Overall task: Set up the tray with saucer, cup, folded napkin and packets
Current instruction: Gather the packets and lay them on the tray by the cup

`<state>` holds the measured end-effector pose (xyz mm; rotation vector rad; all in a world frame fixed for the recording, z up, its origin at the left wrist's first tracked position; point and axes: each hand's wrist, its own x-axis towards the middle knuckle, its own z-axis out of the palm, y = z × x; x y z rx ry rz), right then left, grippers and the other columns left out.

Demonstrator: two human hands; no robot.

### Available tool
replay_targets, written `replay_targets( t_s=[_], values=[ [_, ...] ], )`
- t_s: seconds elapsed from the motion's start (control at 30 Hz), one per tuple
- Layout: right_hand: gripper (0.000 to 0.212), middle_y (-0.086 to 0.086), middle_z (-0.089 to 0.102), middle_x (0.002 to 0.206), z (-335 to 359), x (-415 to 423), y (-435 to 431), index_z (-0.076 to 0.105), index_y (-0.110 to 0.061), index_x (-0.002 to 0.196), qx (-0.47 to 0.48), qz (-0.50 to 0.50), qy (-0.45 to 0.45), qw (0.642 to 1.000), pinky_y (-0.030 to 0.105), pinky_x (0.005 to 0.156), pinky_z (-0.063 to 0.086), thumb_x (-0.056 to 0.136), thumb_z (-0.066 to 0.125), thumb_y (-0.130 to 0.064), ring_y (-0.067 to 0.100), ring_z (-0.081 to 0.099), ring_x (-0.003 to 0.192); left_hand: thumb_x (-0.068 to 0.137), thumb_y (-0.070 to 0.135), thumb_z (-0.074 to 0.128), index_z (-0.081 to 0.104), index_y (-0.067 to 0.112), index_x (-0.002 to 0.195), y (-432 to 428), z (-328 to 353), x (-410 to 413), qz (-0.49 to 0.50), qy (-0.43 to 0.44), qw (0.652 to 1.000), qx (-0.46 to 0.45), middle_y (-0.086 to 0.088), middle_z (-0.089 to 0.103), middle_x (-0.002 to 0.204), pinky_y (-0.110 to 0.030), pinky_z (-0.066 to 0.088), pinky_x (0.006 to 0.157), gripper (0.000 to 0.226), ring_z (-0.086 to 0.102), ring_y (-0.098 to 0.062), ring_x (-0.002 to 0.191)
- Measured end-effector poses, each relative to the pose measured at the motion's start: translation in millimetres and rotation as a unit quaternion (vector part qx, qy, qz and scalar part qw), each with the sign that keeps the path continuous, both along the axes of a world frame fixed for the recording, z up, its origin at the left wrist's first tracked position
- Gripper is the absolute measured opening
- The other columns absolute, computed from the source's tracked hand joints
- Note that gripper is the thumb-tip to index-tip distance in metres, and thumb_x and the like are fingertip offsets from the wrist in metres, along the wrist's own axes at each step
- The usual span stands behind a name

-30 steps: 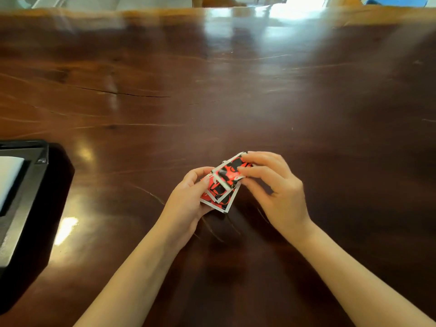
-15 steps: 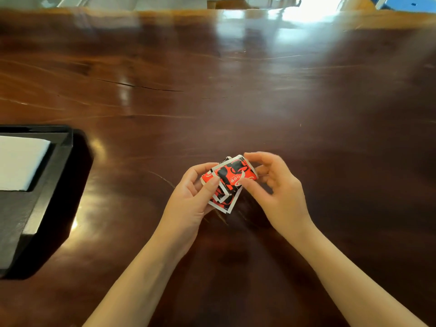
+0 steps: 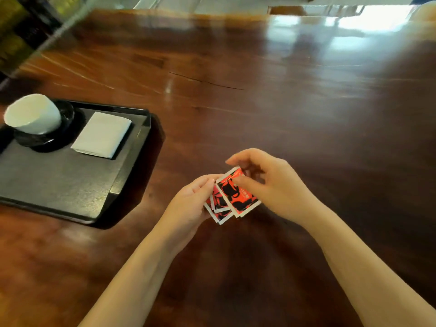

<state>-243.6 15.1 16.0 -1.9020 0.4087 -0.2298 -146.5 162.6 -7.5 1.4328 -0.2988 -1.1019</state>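
Note:
Both hands hold a small stack of red-and-black packets [image 3: 232,198] with white edges just above the table, right of centre. My left hand [image 3: 188,206] grips the stack from the left. My right hand [image 3: 271,185] pinches the top packet from the right, thumb on its face. To the left lies a black tray [image 3: 70,185]. On its far left corner a white cup [image 3: 33,114] sits upside down on a dark saucer [image 3: 47,140]. A folded white napkin [image 3: 102,134] lies flat beside the saucer on the tray.
The dark polished wooden table [image 3: 283,102] stretches far ahead and to the right, with a thin crack in its surface. A glass-fronted dark object [image 3: 18,31] stands at the far left corner. The tray's near half is bare.
The view has swung left, so the tray with cup, saucer and napkin now shows fully. My hands still hold the packets, with the top one shifted to the right over the stack.

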Motion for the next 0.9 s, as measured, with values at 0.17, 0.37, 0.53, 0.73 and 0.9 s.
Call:
replay_targets(
  t_s=[0.17,0.37,0.53,0.73,0.9],
  values=[
    [0.02,-0.014,0.057,0.084,12,29,17,0.066,-0.03,0.101,-0.134,0.128,0.046,0.982,0.019,0.071,0.045,0.086,0.062,-0.016,0.007,0.051,0.082,0.086,0.047,0.051,0.069,0.019,0.102,30,9,26,-0.068,0.01,0.998,0.006,-0.006,0.073,0.1,-0.025,0.054,0.073,0.038,0.068,-0.018,0.094],
    [0.031,-0.022,0.057,0.096,8,70,62,0.057,-0.03,0.117,-0.129,0.059,0.069,0.987,0.005,0.07,0.042,0.087,0.06,-0.024,-0.007,0.051,0.08,0.082,0.019,0.061,0.064,0.008,0.109,72,13,67,-0.106,-0.003,0.994,0.007,-0.016,0.071,0.104,-0.029,0.055,0.081,0.029,0.067,-0.026,0.096],
    [0.033,-0.022,0.063,0.1,6,107,120,0.052,-0.045,0.108,-0.01,0.049,0.119,0.992,0.019,0.073,0.054,0.08,0.066,-0.035,-0.004,0.063,0.086,0.088,0.01,0.056,0.064,0.01,0.109,122,17,133,-0.112,-0.032,0.993,0.026,-0.013,0.072,0.101,-0.026,0.054,0.08,0.022,0.068,-0.022,0.091],
    [0.038,-0.011,0.067,0.097,-13,220,216,0.055,-0.04,0.1,0.126,0.01,0.116,0.985,0.023,0.074,0.056,0.078,0.069,-0.012,0.002,0.066,0.078,0.079,0.027,0.067,0.058,0.016,0.107,212,17,239,-0.091,-0.052,0.991,0.081,-0.001,0.075,0.096,-0.026,0.054,0.082,0.032,0.069,-0.016,0.091],
    [0.036,-0.011,0.068,0.097,-37,297,269,0.059,-0.036,0.099,0.145,-0.003,0.135,0.98,0.023,0.074,0.054,0.079,0.066,-0.008,-0.001,0.062,0.071,0.077,0.006,0.071,0.059,0.013,0.106,268,4,317,-0.114,-0.07,0.981,0.137,-0.003,0.072,0.1,-0.026,0.053,0.08,0.032,0.068,-0.014,0.091]
  ],
)
